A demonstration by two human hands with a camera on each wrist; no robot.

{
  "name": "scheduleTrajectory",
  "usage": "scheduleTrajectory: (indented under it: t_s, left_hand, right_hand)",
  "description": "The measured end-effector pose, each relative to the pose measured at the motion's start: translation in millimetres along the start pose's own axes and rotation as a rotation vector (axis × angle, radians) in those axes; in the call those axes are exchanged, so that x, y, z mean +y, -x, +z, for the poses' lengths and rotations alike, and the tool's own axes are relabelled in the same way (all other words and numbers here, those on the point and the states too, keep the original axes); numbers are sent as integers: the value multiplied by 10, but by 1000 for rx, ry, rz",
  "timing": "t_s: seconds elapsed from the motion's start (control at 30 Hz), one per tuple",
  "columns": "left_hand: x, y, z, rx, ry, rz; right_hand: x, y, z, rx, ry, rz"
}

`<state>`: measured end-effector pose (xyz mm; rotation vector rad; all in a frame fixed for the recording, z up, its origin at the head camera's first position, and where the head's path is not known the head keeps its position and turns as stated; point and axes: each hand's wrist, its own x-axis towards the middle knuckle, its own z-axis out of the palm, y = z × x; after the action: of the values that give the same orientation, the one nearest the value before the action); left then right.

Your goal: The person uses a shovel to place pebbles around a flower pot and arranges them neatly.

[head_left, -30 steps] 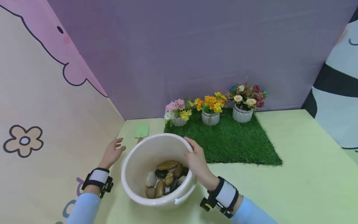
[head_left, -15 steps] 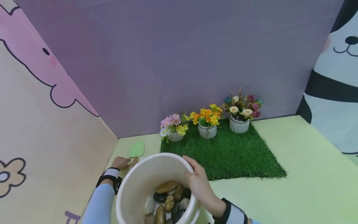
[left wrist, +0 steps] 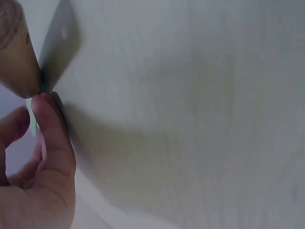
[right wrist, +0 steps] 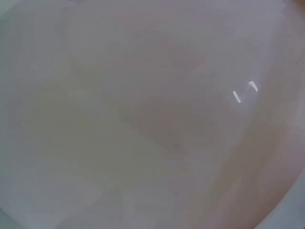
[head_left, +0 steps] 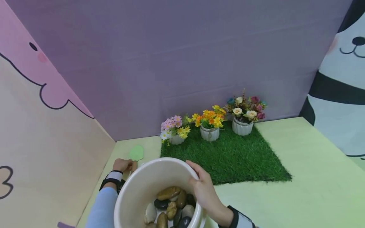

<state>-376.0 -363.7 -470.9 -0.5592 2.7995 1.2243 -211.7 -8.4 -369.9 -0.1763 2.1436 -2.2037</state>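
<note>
A white bucket [head_left: 134, 190] stands tilted toward me with several smooth stones [head_left: 171, 209] inside. My right hand [head_left: 206, 194] grips its right rim, fingers over the edge. In the right wrist view the bucket's pale, glossy wall [right wrist: 143, 109] fills the frame. Left of the bucket is a small garden shovel with a green blade [head_left: 136, 152] and a wooden handle [head_left: 134, 166]. My left hand [head_left: 122, 164] pinches it. The left wrist view has thumb and fingers [left wrist: 55, 148] around the narrow neck, by the handle's tapered end [left wrist: 19, 62].
Behind the bucket lies a green artificial grass mat [head_left: 242, 161]. Along its back edge stand three flower pots: pink and yellow [head_left: 176, 140], orange [head_left: 209, 134], and mixed roses [head_left: 242, 127]. The pale table [head_left: 308, 158] meets a purple back wall [head_left: 182, 57].
My left hand has come down from beside the bucket to the shovel and taken hold of it. My right hand stays on the bucket rim. The head view has shifted.
</note>
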Motion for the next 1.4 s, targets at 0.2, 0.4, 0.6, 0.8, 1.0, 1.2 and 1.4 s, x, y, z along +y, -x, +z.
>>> scheduleTrajectory:
  t_s: [0.2, 0.4, 0.6, 0.8, 1.0, 1.2, 1.4]
  left_hand:
    - [85, 11, 23, 29, 151, -45]
    - [91, -51, 25, 7, 223, -55]
    - [43, -26, -7, -2, 180, -52]
    - [-15, 3, 19, 9, 256, -3]
    - [142, 298, -105, 56, 364, 225]
    - [591, 960, -576, 299, 269, 296]
    - [1046, 1828, -1017, 521, 486, 438]
  right_hand:
    - [1, 32, 5, -1, -17, 5]
    - [11, 27, 2, -14, -43, -5]
    - [-6, 36, 5, -13, -47, -5]
    - [-4, 50, 0, -23, -45, 11]
    - [0, 61, 0, -21, -37, 14]
    - [-66, 43, -29, -60, 11, 51]
    - [-248, 76, -239, -104, 25, 91]
